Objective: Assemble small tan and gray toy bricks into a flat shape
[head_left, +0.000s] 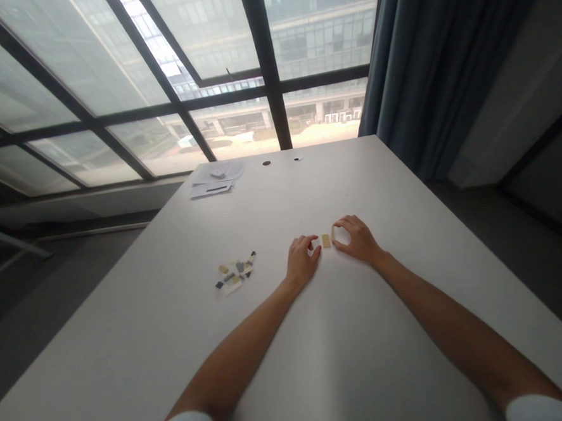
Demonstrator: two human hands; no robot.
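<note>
A small tan studded building-block plate (325,241) lies flat on the white table (281,363) between my hands. Just to its left is my left hand (304,260), thumb and index finger apart, with nothing that I can make out between them. On the other side my right hand (359,239) grips a thin tan block piece (332,234) by its two ends, between thumb and fingertips. This piece stands close to the right edge of the plate; whether the two touch is too small to tell.
Left of my hands lies a loose pile of small blocks (236,273) in tan, grey, white and black. Papers (215,179) with a small white object on top rest at the far left corner. Beyond the table are windows and a blue curtain (424,68).
</note>
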